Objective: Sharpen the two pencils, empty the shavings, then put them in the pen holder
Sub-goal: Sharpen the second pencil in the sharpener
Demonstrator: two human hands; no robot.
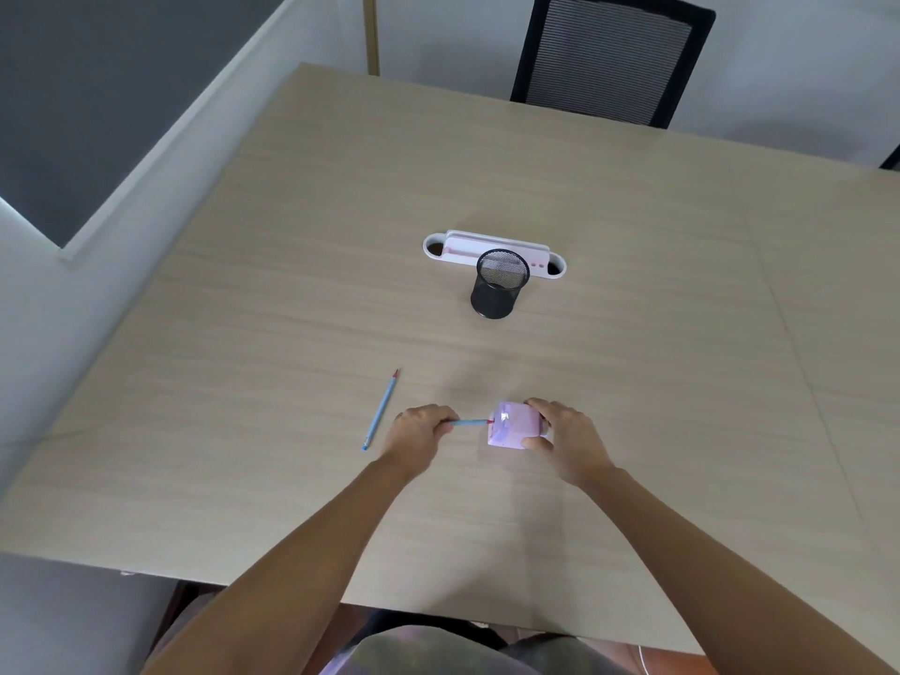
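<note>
A lilac pencil sharpener [511,426] stands on the wooden table [633,333], gripped from the right by my right hand [565,438]. My left hand [421,433] pinches a blue pencil [470,422] that lies level, its tip at the sharpener's left face. A second blue pencil [381,409] lies loose on the table to the left of my left hand, pointing away from me. The black mesh pen holder [499,285] stands upright farther back, with nothing visible inside.
Behind the pen holder a white cable grommet [438,246] is set into the table. A black mesh chair [613,56] stands at the far edge. A partition wall runs along the left side.
</note>
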